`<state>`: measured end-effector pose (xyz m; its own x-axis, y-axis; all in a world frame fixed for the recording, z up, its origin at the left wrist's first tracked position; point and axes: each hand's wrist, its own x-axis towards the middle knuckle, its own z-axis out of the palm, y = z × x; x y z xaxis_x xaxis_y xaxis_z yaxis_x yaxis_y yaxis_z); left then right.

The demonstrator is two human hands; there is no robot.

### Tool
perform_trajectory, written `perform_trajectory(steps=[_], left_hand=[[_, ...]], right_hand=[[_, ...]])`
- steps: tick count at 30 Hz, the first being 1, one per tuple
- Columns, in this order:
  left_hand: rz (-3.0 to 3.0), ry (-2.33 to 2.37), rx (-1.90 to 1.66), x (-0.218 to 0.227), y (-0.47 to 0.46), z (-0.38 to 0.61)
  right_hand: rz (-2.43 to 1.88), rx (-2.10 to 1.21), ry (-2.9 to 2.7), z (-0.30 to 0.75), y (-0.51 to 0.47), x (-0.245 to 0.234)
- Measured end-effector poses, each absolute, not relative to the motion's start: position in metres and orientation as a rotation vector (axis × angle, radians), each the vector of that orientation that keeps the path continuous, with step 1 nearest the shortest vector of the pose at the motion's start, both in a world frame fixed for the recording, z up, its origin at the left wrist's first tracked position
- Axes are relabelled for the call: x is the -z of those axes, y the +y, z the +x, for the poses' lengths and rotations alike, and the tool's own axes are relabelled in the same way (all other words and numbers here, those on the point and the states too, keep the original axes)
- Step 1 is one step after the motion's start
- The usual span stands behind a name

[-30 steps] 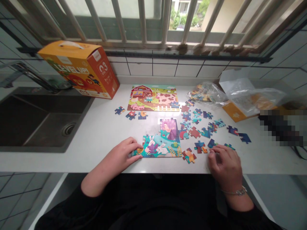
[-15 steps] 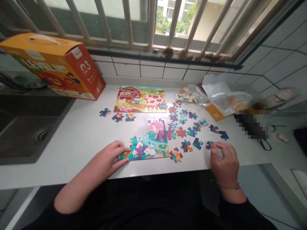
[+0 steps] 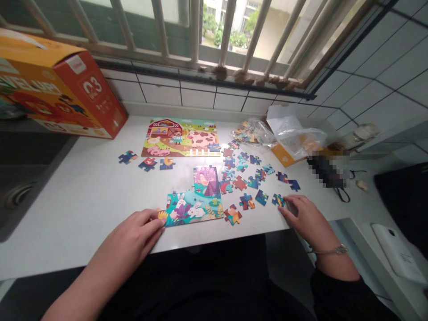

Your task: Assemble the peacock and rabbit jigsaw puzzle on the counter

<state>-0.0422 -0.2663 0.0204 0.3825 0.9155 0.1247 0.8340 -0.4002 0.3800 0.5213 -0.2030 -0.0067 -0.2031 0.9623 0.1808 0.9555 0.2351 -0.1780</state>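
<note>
A partly joined puzzle [image 3: 197, 200] with rabbits lies near the white counter's front edge. My left hand [image 3: 138, 232] rests flat on the counter, fingers together, their tips touching the puzzle's left corner. My right hand [image 3: 306, 216] lies on the counter at the right, fingers stretched out, tips touching a small blue-green loose piece [image 3: 277, 200]. Several loose pieces [image 3: 249, 178] are scattered between the two hands. A finished farm puzzle [image 3: 182, 138] lies farther back.
An orange puzzle box [image 3: 56, 93] stands at the back left beside a dark sink [image 3: 20, 178]. Clear plastic bags [image 3: 287, 133] with pieces lie at the back right. Three loose pieces [image 3: 147, 161] lie left of centre. A barred window runs along the back.
The view has swung to the right. My right hand has flattened from a curled pinch and now touches the small piece with outstretched fingers. My left hand stays at the puzzle's corner.
</note>
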Motion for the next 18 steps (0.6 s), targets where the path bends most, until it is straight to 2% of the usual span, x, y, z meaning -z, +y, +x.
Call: perform_trajectory(steps=[10, 18], left_hand=[[2.538, 1.651, -0.431, -0.008, -0.297, -0.039], [2.517, 1.661, -0.419, -0.007, -0.306, -0.037]], right_hand=[[-1.839, -0.081, -2.257, 0.52, -0.193, 0.003], [-1.787, 0.074, -2.268, 0.495, -0.198, -0.014]])
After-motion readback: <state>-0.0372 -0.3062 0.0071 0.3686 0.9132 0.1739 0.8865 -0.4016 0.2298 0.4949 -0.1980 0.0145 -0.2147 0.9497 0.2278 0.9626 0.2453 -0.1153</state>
